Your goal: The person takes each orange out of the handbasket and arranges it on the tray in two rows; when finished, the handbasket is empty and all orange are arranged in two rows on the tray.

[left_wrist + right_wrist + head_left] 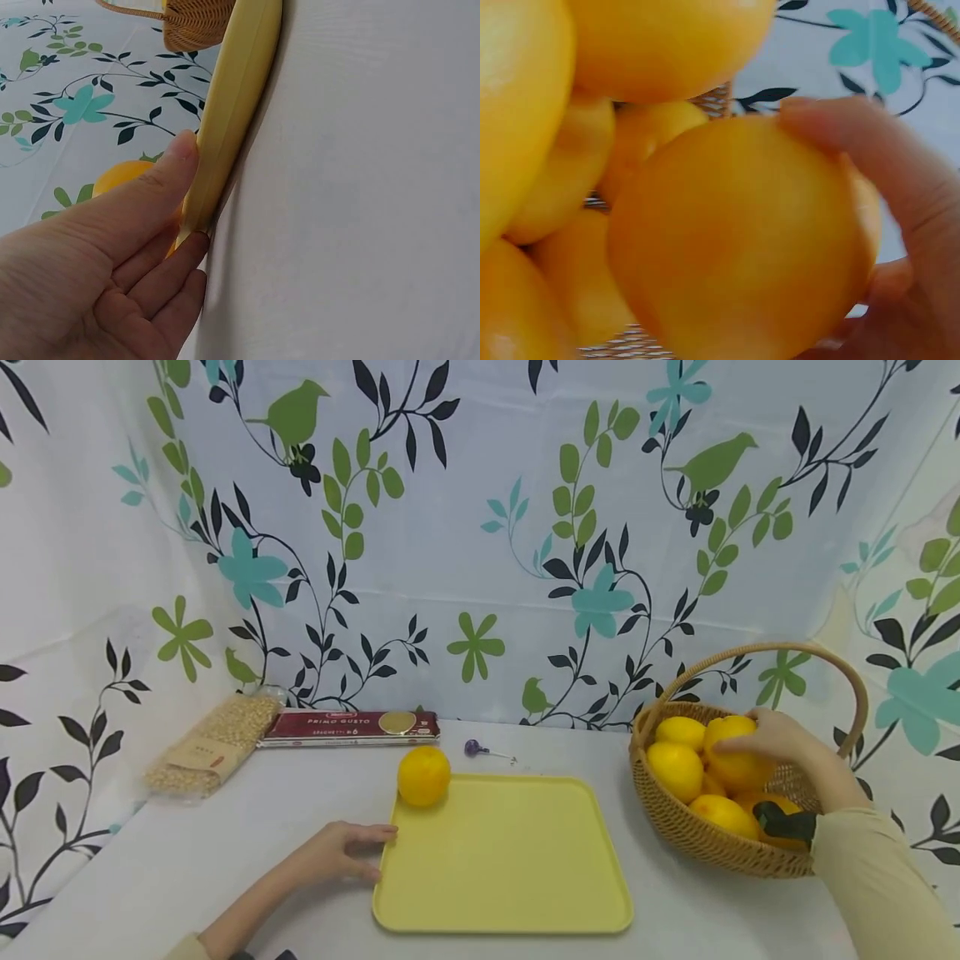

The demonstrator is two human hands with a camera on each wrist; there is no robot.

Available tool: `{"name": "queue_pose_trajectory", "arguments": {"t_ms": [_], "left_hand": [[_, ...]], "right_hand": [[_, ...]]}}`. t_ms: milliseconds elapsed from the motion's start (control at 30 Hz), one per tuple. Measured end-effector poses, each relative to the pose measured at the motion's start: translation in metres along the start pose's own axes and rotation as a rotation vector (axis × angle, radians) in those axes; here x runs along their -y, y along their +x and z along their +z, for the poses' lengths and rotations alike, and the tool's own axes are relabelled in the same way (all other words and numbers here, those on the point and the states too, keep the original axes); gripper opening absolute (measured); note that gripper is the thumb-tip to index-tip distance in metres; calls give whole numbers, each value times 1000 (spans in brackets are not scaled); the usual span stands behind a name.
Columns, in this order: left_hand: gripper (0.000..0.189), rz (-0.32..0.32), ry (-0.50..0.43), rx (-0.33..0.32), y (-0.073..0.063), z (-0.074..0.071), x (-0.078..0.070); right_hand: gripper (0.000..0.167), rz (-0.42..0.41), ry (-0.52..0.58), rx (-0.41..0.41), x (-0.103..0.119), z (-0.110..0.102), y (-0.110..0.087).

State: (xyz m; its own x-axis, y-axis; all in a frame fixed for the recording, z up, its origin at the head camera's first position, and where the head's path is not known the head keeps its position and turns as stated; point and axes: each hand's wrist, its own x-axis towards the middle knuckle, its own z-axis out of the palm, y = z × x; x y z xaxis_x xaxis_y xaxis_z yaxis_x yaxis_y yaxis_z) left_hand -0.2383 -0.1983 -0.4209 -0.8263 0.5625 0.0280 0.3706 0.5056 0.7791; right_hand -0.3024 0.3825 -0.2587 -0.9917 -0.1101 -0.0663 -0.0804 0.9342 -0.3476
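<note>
My left hand (pixel 343 852) rests against the left edge of a yellow tray (pixel 510 860). Its thumb and fingertips touch the rim, as the left wrist view also shows at the tray's side (pixel 236 97). An orange (pixel 424 776) sits at the tray's far left corner, partly behind the hand in the left wrist view. On the right, my right hand (pixel 783 743) reaches into a wicker basket (pixel 705 843) and grips an orange (pixel 742 240) with curled fingers. Around it lie several yellow and orange fruits (pixel 675 770); the basket's bottom is mostly hidden.
Behind the tray lie a dark red spaghetti packet (pixel 348 728) and a purple lollipop (pixel 474 747). A clear bag of pale grains or beans (pixel 217 743) is at the far left. The basket's tall handle (pixel 847 672) arches over the right hand. Patterned cloth (pixel 465 527) hangs behind the table.
</note>
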Motion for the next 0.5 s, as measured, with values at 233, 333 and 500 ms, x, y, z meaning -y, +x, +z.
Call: {"name": "queue_pose_trajectory", "arguments": {"t_ms": [233, 333, 500], "left_hand": [[55, -4, -27, 15, 1, 1, -3], [55, -6, -37, 13, 2, 1, -3], [57, -10, -65, 10, 0, 0, -4]], "right_hand": [[88, 6, -12, -52, 12, -9, -12], [85, 8, -12, -86, 15, -10, -17], [82, -23, 11, -128, 20, -11, -26]]}}
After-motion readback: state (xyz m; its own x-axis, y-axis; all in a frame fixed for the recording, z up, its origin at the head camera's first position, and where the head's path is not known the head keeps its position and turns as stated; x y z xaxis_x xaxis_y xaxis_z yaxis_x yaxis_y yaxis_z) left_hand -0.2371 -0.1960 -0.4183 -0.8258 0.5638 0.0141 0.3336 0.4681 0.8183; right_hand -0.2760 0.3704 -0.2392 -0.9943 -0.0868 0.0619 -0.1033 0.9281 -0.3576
